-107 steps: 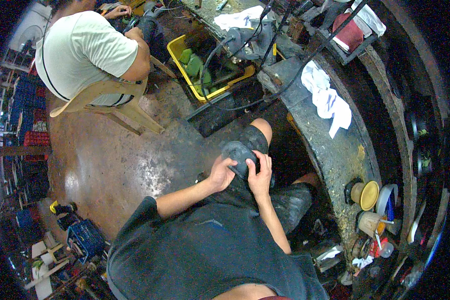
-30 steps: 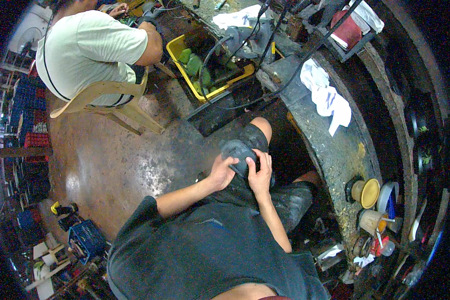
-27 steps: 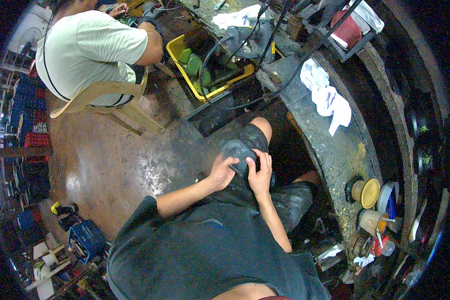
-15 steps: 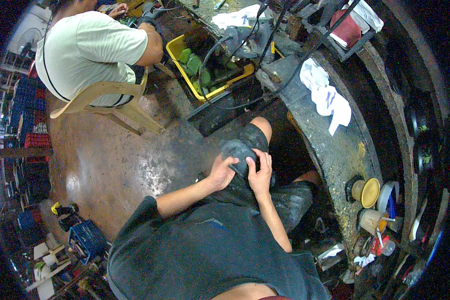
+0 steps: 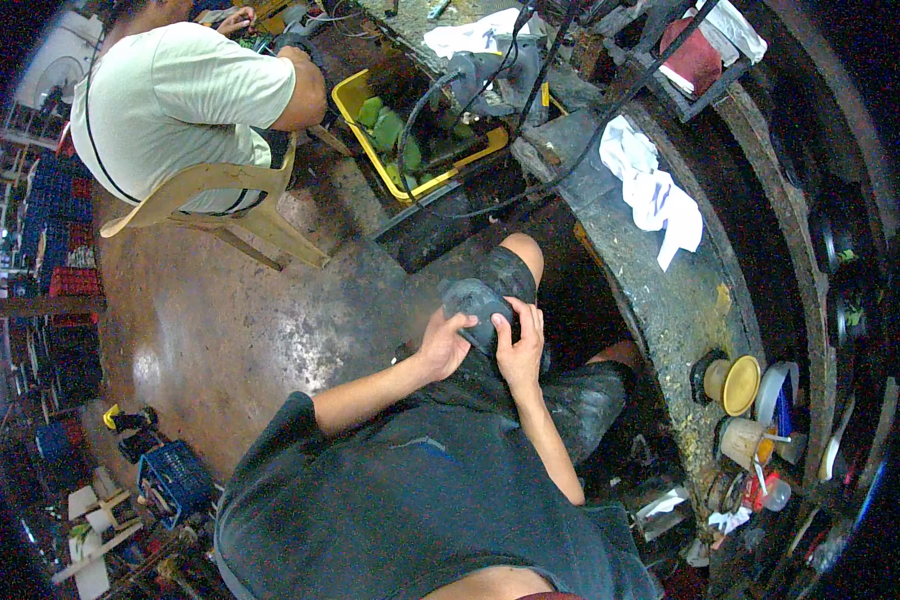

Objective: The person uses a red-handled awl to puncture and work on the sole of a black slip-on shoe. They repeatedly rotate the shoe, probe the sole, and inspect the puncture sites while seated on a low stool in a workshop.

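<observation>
I hold a dark grey, rounded piece (image 5: 473,305) over my lap, just above my dark-clothed thigh. My left hand (image 5: 442,345) grips its lower left, thumb pressed on it. My right hand (image 5: 517,340) holds its right side, with the thumb on the face and fingers curled at the edge. The underside of the piece and some fingertips are hidden.
A co-worker (image 5: 180,110) sits on a plastic chair (image 5: 205,185). Ahead are a yellow bin (image 5: 345,105) with green pieces and a grey machine (image 5: 495,75) with cables. The curved bench (image 5: 705,300) holds white cloth (image 5: 650,190) and tubs (image 5: 738,385). A blue crate (image 5: 170,480) lies lower left.
Since the earliest frame the co-worker's near arm has shifted right and slightly up. My hands and the grey piece have barely moved.
</observation>
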A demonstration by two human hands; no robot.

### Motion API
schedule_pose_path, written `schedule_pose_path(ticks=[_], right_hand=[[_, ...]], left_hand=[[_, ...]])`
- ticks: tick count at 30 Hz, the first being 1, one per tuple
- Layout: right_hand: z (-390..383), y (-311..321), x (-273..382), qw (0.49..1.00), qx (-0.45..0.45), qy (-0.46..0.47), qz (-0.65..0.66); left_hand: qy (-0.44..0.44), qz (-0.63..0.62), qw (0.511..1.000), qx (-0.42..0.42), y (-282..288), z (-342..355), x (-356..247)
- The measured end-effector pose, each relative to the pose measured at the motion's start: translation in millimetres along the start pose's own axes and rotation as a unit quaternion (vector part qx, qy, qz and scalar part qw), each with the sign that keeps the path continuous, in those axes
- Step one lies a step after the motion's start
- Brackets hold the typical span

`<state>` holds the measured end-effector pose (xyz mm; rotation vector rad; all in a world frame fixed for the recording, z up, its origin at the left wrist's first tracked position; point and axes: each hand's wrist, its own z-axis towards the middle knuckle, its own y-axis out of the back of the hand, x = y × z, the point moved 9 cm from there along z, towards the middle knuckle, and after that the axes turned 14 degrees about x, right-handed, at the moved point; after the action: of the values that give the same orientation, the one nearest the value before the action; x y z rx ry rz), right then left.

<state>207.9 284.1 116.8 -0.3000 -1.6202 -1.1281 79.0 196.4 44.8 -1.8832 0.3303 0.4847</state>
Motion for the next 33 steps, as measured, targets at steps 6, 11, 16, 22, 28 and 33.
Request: schedule_pose_path(ticks=[6, 11, 16, 22, 28, 33], right_hand=[[0.0, 0.4, 0.4, 1.0, -0.001, 0.001, 0.0], [0.1, 0.9, 0.2, 1.0, -0.005, 0.004, 0.004], [0.0, -0.4, -2.9, 1.0, 0.0, -0.004, 0.007], [-0.3, -1.2, -5.3, 1.0, -0.001, -0.004, 0.008], [-0.2, -1.3, -5.0, 1.0, 0.001, -0.004, 0.007], [-0.7, -0.4, -3.0, 1.0, 0.0, -0.005, 0.008]], left_hand=[[0.009, 0.001, 1.0, -0.001, -0.6, 0.2, -0.2], [0.011, 0.003, 1.0, -0.007, -1.4, -0.6, -0.5], [0.006, 0.003, 1.0, -0.009, -2.5, -0.6, -1.8], [0.009, 0.009, 1.0, -0.015, -3.3, -2.2, -2.5], [0.004, 0.004, 1.0, -0.013, -4.1, -2.4, -2.7], [0.005, 0.001, 1.0, -0.014, -3.5, -2.6, -2.3]])
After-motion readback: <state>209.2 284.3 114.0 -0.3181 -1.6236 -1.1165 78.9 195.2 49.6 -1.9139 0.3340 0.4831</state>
